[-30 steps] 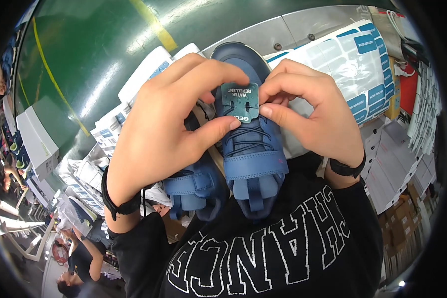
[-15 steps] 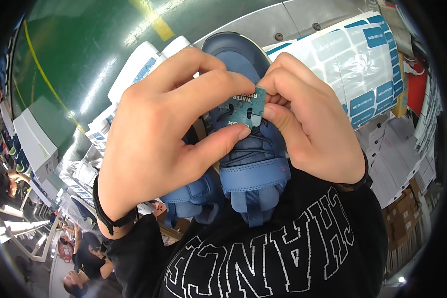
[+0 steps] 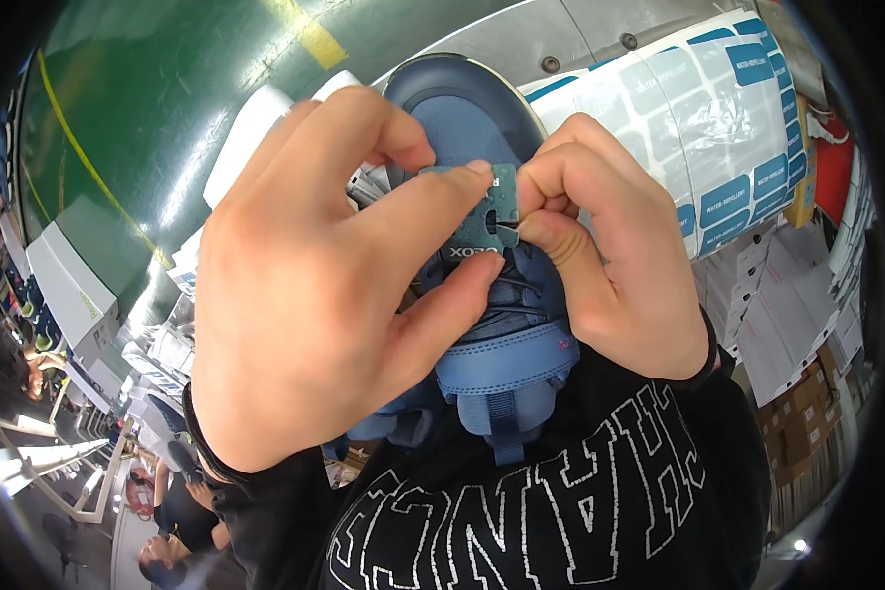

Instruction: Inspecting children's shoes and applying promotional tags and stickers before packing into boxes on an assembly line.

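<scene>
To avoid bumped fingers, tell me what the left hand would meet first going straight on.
Past the teal tag it holds, the left hand would probably meet the right hand, though depth is unclear.

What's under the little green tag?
Under the green tag is a blue shoe; dark laces show nearby. Whatever the tag and fingers cover can't be seen.

You're working in what looks like a shoe factory — a green floor (image 3: 167, 59) with yellow lines (image 3: 315, 36) beyond your left hand (image 3: 300, 261), a co-worker (image 3: 185, 516) behind it to the left, a sheet of stickers (image 3: 693, 103) just past your right hand (image 3: 624, 256), brown boxes (image 3: 801, 423) farther right, and a blue shoe (image 3: 462, 123) under both hands.
</scene>
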A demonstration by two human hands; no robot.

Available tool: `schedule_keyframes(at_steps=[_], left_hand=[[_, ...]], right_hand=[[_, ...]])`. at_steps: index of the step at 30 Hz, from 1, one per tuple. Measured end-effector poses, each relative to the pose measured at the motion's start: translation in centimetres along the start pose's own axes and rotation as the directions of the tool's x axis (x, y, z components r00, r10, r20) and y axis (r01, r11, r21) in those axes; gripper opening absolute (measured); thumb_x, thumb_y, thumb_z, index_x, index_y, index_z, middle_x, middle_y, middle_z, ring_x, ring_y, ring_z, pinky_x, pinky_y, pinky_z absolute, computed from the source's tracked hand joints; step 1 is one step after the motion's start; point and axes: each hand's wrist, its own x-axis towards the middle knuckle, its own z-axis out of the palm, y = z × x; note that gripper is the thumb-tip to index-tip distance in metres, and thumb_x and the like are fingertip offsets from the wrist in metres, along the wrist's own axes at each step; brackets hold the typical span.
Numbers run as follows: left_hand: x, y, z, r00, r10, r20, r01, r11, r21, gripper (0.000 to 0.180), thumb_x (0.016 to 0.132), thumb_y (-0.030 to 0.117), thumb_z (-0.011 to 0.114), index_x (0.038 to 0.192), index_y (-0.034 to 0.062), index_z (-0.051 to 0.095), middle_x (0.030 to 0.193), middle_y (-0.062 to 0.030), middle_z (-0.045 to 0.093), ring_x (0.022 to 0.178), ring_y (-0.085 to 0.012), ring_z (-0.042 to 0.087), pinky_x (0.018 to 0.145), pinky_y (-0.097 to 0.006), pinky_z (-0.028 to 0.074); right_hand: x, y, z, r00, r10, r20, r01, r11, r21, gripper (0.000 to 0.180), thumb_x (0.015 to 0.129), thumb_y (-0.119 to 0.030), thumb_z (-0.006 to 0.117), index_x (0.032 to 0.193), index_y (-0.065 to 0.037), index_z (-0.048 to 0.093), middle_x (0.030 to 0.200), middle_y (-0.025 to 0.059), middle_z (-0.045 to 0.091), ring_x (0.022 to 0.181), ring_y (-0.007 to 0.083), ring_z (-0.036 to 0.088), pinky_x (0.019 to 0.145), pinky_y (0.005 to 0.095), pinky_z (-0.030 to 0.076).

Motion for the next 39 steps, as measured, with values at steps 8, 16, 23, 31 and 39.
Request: schedule_keyframes(at_steps=[8,16,23,31,39], left_hand=[[0.1,-0.1,0.5,0.999,0.049,-0.020,-0.050,0.997,-0.053,0.041,0.061,0.003,0.077,0.101,0.0029,0.070,0.092,-0.0092,0.062,0.080,-0.0238,0.062,0.069,-0.032,0.050],[2.5,-3.3,0.3,0.966,0.226,0.126,-0.187,0.947,-0.259,0.046,0.062,0.001,0.077,0.107,0.0008,0.066,0.094,-0.0104,0.060,0.083,-0.0226,0.057,0.073,-0.031,0.047],[3.3,-2.4,-0.7,0.915,0.319,0.248,-0.221,0.909,-0.353,0.051,0.060,-0.002,0.074,0.109,-0.0005,0.064,0.097,-0.0118,0.059,0.085,-0.0241,0.056,0.074,-0.032,0.045],[0.7,0.3,-0.9,0.981,-0.042,0.190,0.101,0.944,-0.313,0.044,0.059,-0.009,0.072,0.101,-0.0019,0.061,0.103,-0.0160,0.062,0.083,-0.0248,0.057,0.076,-0.032,0.047],[-0.7,0.8,0.1,0.999,-0.020,0.048,0.026,0.991,-0.134,0.032,0.059,-0.009,0.070,0.090,0.0012,0.066,0.106,-0.0161,0.065,0.080,-0.0264,0.061,0.073,-0.033,0.052]], right_hand=[[0.2,-0.4,-1.0,0.998,0.027,0.050,-0.028,0.999,0.022,0.009,0.083,0.007,0.058,0.089,0.001,0.058,0.085,0.0079,0.053,0.074,0.0172,0.051,0.069,0.0256,0.042],[-1.2,-1.4,0.3,0.984,0.069,-0.163,-0.078,0.996,-0.052,0.012,0.076,0.002,0.073,0.087,0.001,0.067,0.082,0.0074,0.063,0.074,0.0154,0.058,0.068,0.0261,0.045],[-0.9,-0.9,-0.5,0.991,0.078,-0.110,-0.073,0.996,0.043,0.010,0.078,0.005,0.069,0.088,0.001,0.067,0.082,0.0082,0.063,0.073,0.0162,0.059,0.068,0.0258,0.046],[-0.5,-0.7,-1.0,0.995,0.104,-0.003,-0.104,0.991,0.088,0.011,0.079,0.008,0.064,0.088,0.002,0.062,0.083,0.0078,0.058,0.072,0.0158,0.056,0.068,0.0263,0.045],[-0.4,-0.5,-0.5,0.998,0.067,0.009,-0.067,0.997,0.048,0.013,0.080,0.011,0.061,0.088,0.001,0.057,0.082,0.0074,0.053,0.071,0.0163,0.052,0.067,0.0267,0.043]])
